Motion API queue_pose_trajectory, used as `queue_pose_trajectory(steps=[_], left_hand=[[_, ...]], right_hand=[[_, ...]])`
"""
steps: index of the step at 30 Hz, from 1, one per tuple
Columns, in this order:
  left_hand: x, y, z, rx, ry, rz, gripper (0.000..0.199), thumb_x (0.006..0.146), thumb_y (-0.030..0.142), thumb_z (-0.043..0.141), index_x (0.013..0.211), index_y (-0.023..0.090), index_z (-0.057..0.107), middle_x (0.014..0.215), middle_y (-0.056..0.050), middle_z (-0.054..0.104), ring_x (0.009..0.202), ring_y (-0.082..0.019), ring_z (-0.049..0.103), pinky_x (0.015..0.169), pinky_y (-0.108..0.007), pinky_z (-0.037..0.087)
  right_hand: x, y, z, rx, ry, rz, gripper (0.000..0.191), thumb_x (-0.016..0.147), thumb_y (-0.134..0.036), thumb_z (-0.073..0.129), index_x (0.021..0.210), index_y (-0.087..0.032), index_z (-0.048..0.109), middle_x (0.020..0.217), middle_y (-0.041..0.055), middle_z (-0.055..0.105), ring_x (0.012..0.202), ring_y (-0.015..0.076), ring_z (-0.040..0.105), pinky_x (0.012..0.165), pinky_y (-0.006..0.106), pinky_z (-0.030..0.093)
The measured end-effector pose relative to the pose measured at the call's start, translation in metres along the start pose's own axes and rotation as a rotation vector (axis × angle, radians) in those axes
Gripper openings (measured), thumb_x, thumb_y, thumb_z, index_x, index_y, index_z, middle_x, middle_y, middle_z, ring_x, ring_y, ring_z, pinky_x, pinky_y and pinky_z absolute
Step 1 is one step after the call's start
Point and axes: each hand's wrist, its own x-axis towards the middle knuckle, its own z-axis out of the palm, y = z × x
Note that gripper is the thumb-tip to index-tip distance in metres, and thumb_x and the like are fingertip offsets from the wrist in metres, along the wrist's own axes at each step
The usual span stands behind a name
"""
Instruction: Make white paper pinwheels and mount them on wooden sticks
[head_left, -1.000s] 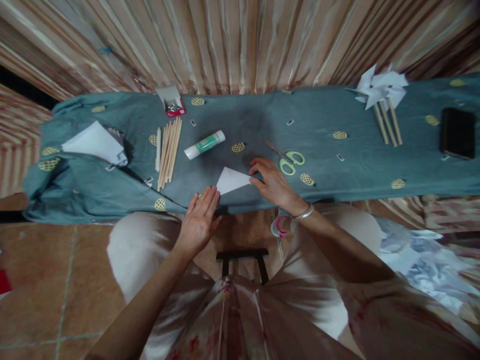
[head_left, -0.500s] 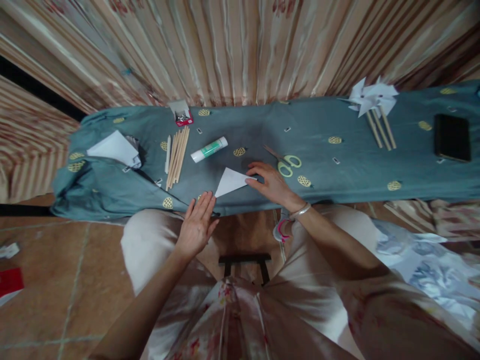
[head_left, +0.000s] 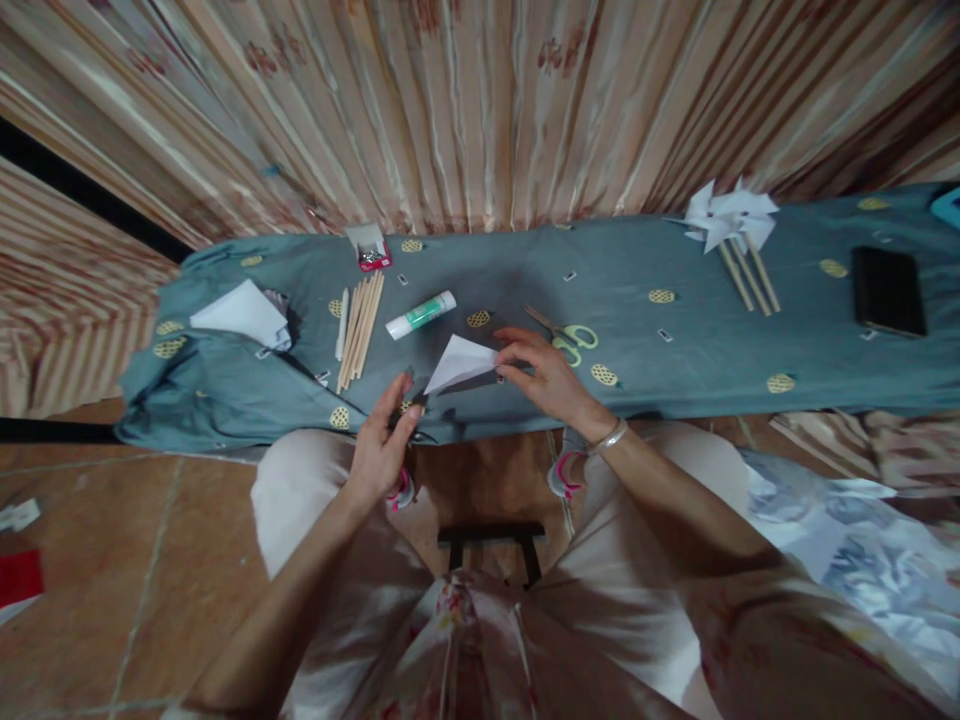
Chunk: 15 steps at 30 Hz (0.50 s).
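Note:
A white sheet of paper folded into a triangle [head_left: 460, 362] is between my hands, near the front edge of the cloth-covered table. My right hand [head_left: 546, 375] pinches its right corner between thumb and fingers. To the left, my left hand [head_left: 382, 440] has its thumb and fingers apart, close to the paper's lower left tip and holding nothing. Just beyond the paper lies a glue stick [head_left: 421, 314] with a green label. Scissors [head_left: 568, 335] with light green handles rest behind my right hand.
Thin wooden sticks [head_left: 361, 330] lie on the left, below an open little box of pins [head_left: 371, 250]. Folded white papers [head_left: 244, 312] sit farther left. Several paper pinwheels [head_left: 731, 217] on sticks and a black case [head_left: 889, 291] are at the right. A pleated curtain [head_left: 480, 120] hangs behind.
My left hand has turned from flat, palm down, to thumb and fingers apart. My right hand still holds the paper's corner, and the paper looks slightly raised. The view has shifted slightly.

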Motion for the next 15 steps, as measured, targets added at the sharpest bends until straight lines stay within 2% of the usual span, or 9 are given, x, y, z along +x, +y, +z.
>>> queue_pose_trajectory(steps=[2,4,6,8,11,15], left_hand=[[0.021,0.01,0.003,-0.236,-0.003,-0.121,0.077,0.083,0.068,0.06,0.135,0.011,0.059,0.134,-0.019,0.065,0.123,-0.031,0.064,0.104,-0.045,0.051],[0.042,0.02,0.008,-0.361,-0.093,-0.235,0.075,0.07,0.067,0.074,0.118,0.01,0.069,0.113,-0.017,0.075,0.099,-0.029,0.073,0.084,-0.038,0.06],[0.059,0.029,0.014,-0.457,-0.211,-0.346,0.064,0.064,0.066,0.078,0.094,0.01,0.076,0.092,-0.015,0.078,0.074,-0.023,0.074,0.065,-0.03,0.059],[0.072,0.036,0.021,-0.51,-0.316,-0.418,0.053,0.064,0.061,0.08,0.081,0.011,0.076,0.077,-0.012,0.076,0.058,-0.017,0.069,0.052,-0.024,0.053],[0.084,0.044,0.031,-0.542,-0.381,-0.462,0.044,0.06,0.052,0.085,0.074,0.011,0.075,0.065,-0.008,0.072,0.047,-0.01,0.06,0.044,-0.019,0.044],[0.096,0.048,0.042,-0.548,-0.33,-0.465,0.044,0.052,0.047,0.088,0.066,0.01,0.07,0.057,-0.004,0.067,0.044,-0.009,0.055,0.043,-0.019,0.043]], right_hand=[[0.001,-0.004,-0.003,-0.022,0.015,-0.032,0.011,0.09,-0.022,0.06,0.09,-0.024,0.071,0.133,0.0087,0.065,0.127,0.0247,0.059,0.108,0.047,0.045],[0.003,-0.006,-0.006,-0.07,0.036,-0.073,0.012,0.091,-0.022,0.059,0.091,-0.024,0.071,0.134,0.0084,0.065,0.128,0.0247,0.059,0.109,0.048,0.044],[0.006,-0.006,-0.008,-0.126,0.069,-0.114,0.013,0.093,-0.024,0.059,0.092,-0.024,0.071,0.133,0.0088,0.065,0.127,0.0248,0.059,0.112,0.05,0.042],[0.008,-0.005,-0.012,-0.166,0.103,-0.135,0.013,0.094,-0.024,0.058,0.093,-0.023,0.071,0.135,0.0094,0.065,0.128,0.0247,0.059,0.113,0.049,0.042],[0.012,-0.002,-0.019,-0.194,0.141,-0.118,0.014,0.094,-0.025,0.057,0.095,-0.024,0.071,0.137,0.0084,0.064,0.128,0.0242,0.058,0.11,0.046,0.046],[0.013,0.001,-0.025,-0.212,0.158,-0.057,0.013,0.093,-0.024,0.058,0.095,-0.026,0.071,0.139,0.0058,0.062,0.129,0.0246,0.057,0.109,0.046,0.047]])
